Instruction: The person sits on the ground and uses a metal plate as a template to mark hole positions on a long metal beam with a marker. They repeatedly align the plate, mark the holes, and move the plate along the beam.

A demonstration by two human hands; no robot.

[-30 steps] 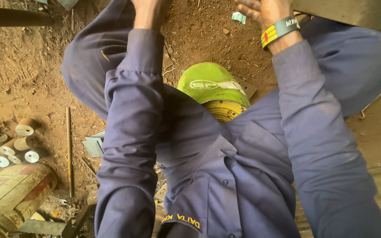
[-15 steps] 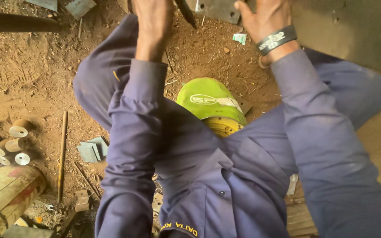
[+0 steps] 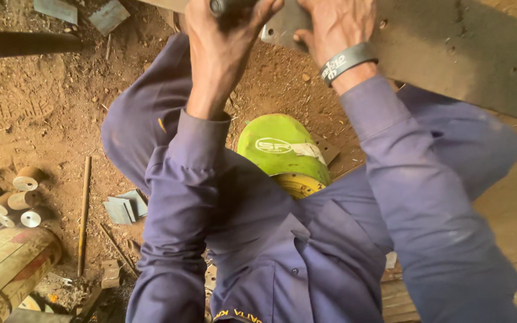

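The person is leaning over a long grey metal plate (image 3: 450,54) that is running across the top right of the view, above the dirt floor (image 3: 43,119). The left hand (image 3: 225,42) is wrapping its fingers tightly around a dark handle (image 3: 228,6) at the top edge — only the end of it is showing, so what tool it belongs to cannot be told. The right hand (image 3: 333,27), wearing one dark wristband (image 3: 348,60), is pressing on the plate with fingers held close together, near a small hole in it.

The plate is looking thick, stiff and heavy, with hard edges and a dusty face; it would probably be best held by its long edge with both hands rather than by the flat.

Between the person's knees one green and yellow helmet (image 3: 282,152) is lying on the ground. At the left, about seven short metal cylinders (image 3: 7,200) are sitting in a cluster, one thin rod (image 3: 83,209) is lying beside them, and a small stack of grey square plates (image 3: 124,206) — three or so — is resting near the leg.
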